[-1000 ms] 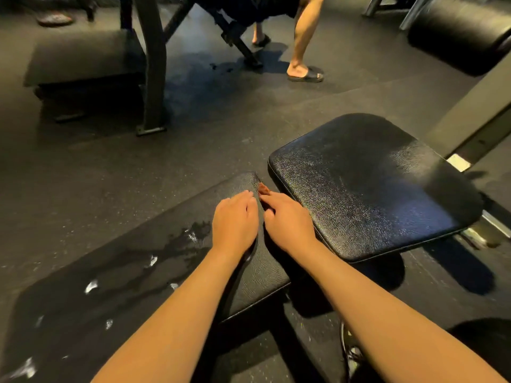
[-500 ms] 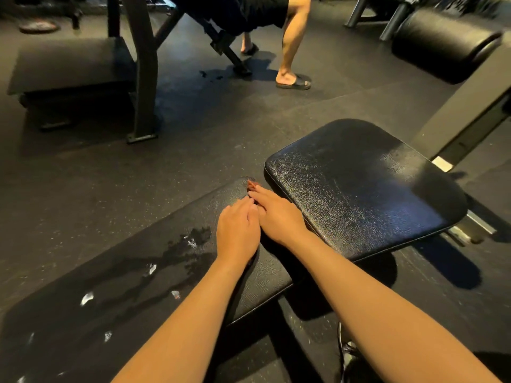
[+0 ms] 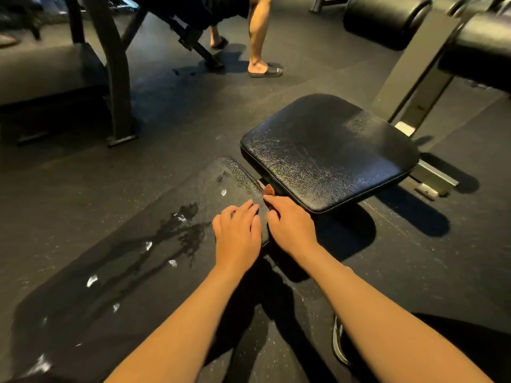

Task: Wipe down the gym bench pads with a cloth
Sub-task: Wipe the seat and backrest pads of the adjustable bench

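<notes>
Left hand (image 3: pixel 237 233): rests palm-down on the near end of the long black textured vinyl bench pad (image 3: pixel 132 275); its fingers (image 3: pixel 244 212) are straight and slightly apart, flat on the surface and holding nothing.

Right hand (image 3: pixel 290 225): positioned at the gap between the long pad and the black rounded-square vinyl seat pad (image 3: pixel 326 153); its fingers (image 3: pixel 272 201) are bent down over the pad's edge.

Small rust-brown cloth (image 3: pixel 268 190): only a tip is visible in that gap, just beyond the right forefinger; whether the fingers are clamped on it cannot be told.

Long pad surface: dark wet streaks (image 3: pixel 179 230) with white glints, left of the left hand.

Background: a person's bare leg (image 3: pixel 258 37) in a black slide sandal (image 3: pixel 266 70) on the dark rubber floor (image 3: pixel 193 120).
</notes>
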